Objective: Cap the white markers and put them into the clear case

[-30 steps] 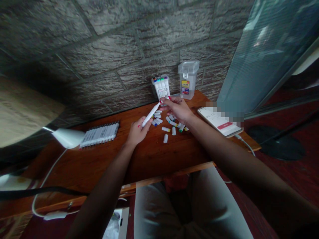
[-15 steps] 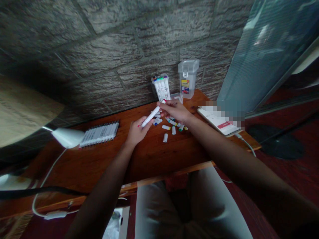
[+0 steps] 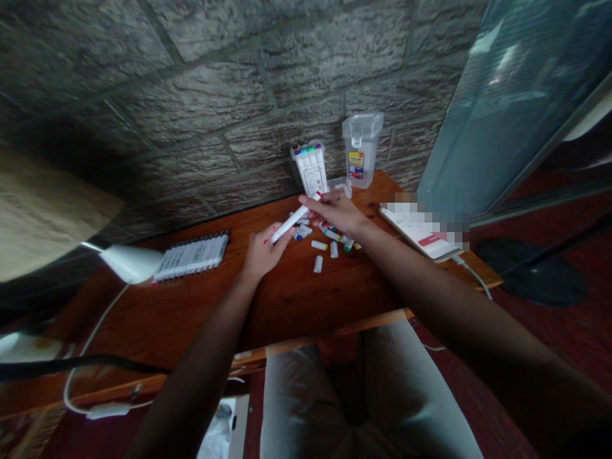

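A white marker with a red end slants between my two hands above the wooden table. Its lower end is gripped by my left hand, closed around it. My right hand pinches the upper, red-tipped end. Small red marks show near the left thumb and fingers. Below and beside the right hand lie several loose marker caps, among them a white cap and a yellow-banded cap; some are partly hidden by that hand.
A row of markers lies at the left beside a white lamp. A case of markers and a clear plastic box stand against the stone wall. A phone with a white cable rests at the right edge.
Almost nothing differs. Both hands keep their hold on the marker, and the view has shifted very slightly.
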Demonstrator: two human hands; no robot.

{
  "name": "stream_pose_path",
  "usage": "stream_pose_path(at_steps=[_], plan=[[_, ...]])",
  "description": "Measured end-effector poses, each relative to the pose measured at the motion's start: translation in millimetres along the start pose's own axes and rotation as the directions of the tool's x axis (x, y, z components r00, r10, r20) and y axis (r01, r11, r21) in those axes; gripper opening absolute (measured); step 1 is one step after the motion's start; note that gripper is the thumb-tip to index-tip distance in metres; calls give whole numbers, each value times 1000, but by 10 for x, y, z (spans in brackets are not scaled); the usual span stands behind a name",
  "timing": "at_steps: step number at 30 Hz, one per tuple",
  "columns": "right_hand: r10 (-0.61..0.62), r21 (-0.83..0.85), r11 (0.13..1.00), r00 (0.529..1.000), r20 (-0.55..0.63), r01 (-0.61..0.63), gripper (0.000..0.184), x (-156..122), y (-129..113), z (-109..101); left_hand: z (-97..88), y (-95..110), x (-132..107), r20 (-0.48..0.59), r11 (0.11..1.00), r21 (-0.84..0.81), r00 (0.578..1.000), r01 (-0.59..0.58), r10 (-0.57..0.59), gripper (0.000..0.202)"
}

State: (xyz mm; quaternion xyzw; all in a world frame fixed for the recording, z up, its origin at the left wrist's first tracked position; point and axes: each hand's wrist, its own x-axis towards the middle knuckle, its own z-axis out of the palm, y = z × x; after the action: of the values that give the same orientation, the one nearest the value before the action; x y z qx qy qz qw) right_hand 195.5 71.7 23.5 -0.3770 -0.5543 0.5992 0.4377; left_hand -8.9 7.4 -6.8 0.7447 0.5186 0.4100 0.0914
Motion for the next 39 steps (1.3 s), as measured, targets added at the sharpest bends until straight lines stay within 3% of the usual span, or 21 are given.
stream_pose_path(at_steps=[9, 18, 24, 31, 39], plan=[[-3, 54, 999, 999, 52, 1, 39, 1, 26, 13, 32, -5, 2, -15, 998, -63, 999, -32, 32, 30], [-80, 69, 995, 971, 223, 67, 40, -21, 103, 68, 27, 80, -1, 31, 998, -49, 999, -38, 40, 36], [-131, 117, 987, 975, 179, 111, 46, -9, 125, 101, 38, 81, -6, 50, 999, -41, 998, -27, 29, 37], [-102, 202, 974, 995, -21, 104, 41, 28, 76, 107, 30, 88, -29, 90, 997, -78, 996, 10, -3, 41], [-31, 286, 958, 1000, 6, 28, 35, -26, 19, 151, 83, 57, -48, 106, 998, -67, 994, -2, 9, 37]])
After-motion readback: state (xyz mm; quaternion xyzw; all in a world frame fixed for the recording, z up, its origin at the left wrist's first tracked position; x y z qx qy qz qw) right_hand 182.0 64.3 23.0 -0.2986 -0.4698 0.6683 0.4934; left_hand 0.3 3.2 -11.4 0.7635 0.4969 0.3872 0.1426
